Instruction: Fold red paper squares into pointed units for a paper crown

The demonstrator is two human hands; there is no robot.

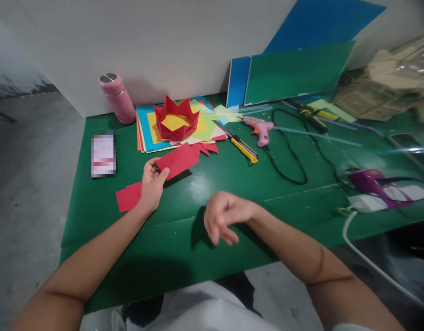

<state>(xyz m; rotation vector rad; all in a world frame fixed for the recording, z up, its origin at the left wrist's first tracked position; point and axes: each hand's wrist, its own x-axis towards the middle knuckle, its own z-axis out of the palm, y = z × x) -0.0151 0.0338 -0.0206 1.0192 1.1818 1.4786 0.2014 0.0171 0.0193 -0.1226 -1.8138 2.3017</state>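
Between the thumb and fingers of my left hand point(153, 184) is a red rectangle of paper point(180, 161), held just above the green table point(184, 257). My right hand point(222, 216) hovers over the table to the right of it, blurred, with bent fingers hanging down; nothing shows in it. More red paper pieces point(127, 196) lie beside my left wrist. Past the held paper sit some red folded pieces point(207, 148). Behind them, a red folded-paper ring with pointed tips point(177, 131) rests on a stack of coloured paper point(146, 138).
A yellow utility knife point(244, 149) and a pink glue gun point(260, 128) with its cord lie right of the stack. At the left stand a pink bottle point(118, 99) and a phone-like item point(103, 155). A purple-and-white power strip point(381, 191) and cardboard point(367, 96) occupy the right.
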